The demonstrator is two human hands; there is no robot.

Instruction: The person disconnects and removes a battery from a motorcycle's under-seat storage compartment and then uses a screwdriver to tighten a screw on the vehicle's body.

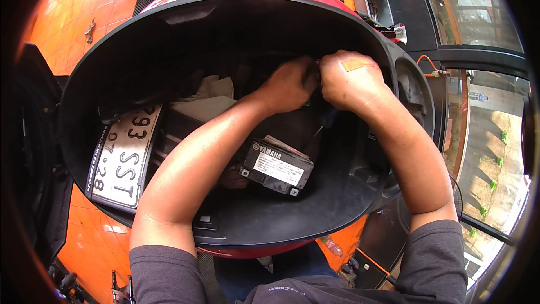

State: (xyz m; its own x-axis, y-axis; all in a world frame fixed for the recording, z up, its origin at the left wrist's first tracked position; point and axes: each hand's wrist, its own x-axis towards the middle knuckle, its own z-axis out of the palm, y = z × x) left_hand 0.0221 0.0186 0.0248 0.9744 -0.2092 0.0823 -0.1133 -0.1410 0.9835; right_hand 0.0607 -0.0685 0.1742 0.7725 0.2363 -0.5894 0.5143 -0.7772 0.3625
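Both my hands reach deep into the black under-seat storage tub [225, 236] of a red scooter. My left hand [289, 85] is closed near the far wall, its fingertips lost in shadow. Close beside it, my right hand [347, 79] is curled with the knuckles up and a tan adhesive strip on its back. Whatever the fingers grip is hidden in the dark. Nearer to me, a black battery [278, 166] with a white label lies tilted in the tub, apart from both hands. A tool with a dark blue handle [328, 117] and thin metal shaft rests below my right hand.
A white licence plate [125, 155] leans inside the tub's left end, with pale cloth [211, 93] beside it. The opened seat [34, 152] stands at the left. Orange floor tiles [93, 14] surround the scooter, and a glass door [484, 17] is at right.
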